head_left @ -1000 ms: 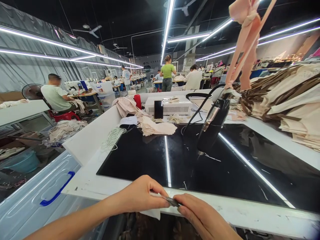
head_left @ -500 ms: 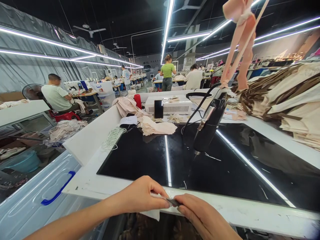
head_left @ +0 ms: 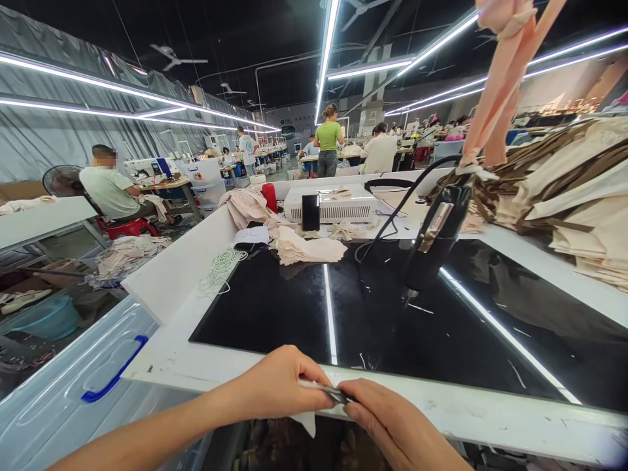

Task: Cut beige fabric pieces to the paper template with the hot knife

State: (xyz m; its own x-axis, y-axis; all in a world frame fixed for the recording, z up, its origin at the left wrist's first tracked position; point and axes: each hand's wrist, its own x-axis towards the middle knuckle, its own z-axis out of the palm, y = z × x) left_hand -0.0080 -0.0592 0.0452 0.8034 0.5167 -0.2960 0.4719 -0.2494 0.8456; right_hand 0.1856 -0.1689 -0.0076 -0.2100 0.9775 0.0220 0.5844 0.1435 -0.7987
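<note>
At the front edge of the table, my left hand (head_left: 279, 383) pinches a small piece of white fabric (head_left: 307, 422), whose corner hangs below the fingers. Close against it, my right hand (head_left: 387, 412) grips what look like small dark metal thread snips (head_left: 338, 395). The blades meet the fabric at my left fingertips; most of the handle is hidden in my right hand. Beyond the hands, a black corded hand tool (head_left: 436, 235) with a narrow metal tip hangs from knotted pink fabric strips (head_left: 505, 85) above a glossy black board (head_left: 284, 314).
Cream fabric pieces (head_left: 309, 247) lie at the board's back edge, near a phone (head_left: 311, 213) and a white vented box (head_left: 338, 206). Pale green cord (head_left: 220, 271) is on the left. Fabric stacks (head_left: 583, 176) fill the right. A clear lidded bin (head_left: 88, 373) stands lower left. Several people work beyond.
The hanging black tool and its pink strips have swung to the right. Both hands stay nearly in place; the metal blades show slightly more between them, and the fabric corner has shifted slightly.
</note>
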